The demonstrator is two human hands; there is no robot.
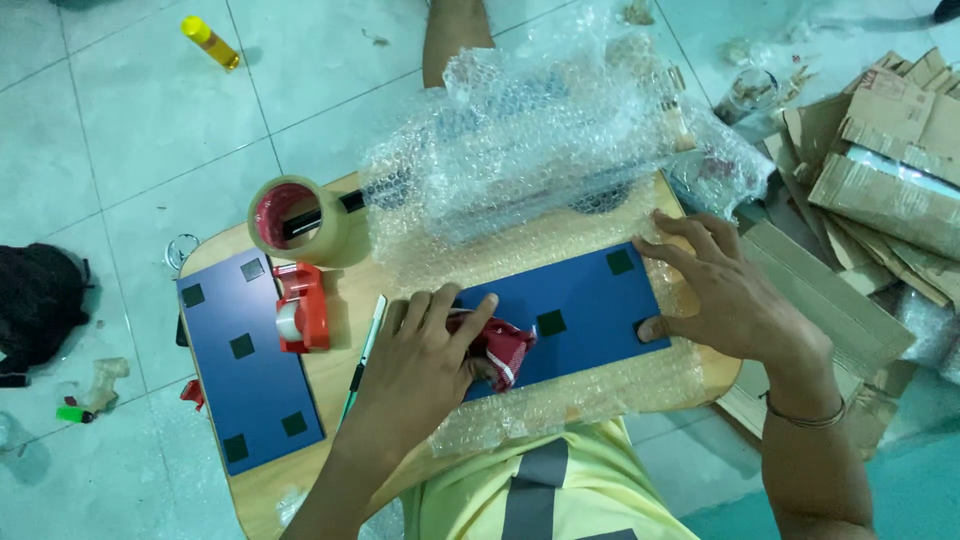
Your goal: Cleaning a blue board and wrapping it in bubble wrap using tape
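- The left hand curls its fingers round a crumpled red and white packet, pressing it down on the near left part of a dark blue panel.
- The right hand lies open and flat, fingers spread, on the right end of that panel and grips nothing.
- The blue panel, which bears small dark squares, lies on a sheet of bubble wrap spread over a low wooden table.
- Just beyond it, at the far side of the table, sits a bulky bundle of bubble wrap.
- Left of the left hand a thin green-handled tool lies on the table, then a red tape dispenser and a second blue panel.
- A large roll of clear tape stands at the far left of the table.
- Torn cardboard is heaped on the floor to the right.
- A yellow tube lies far left on the tiles.
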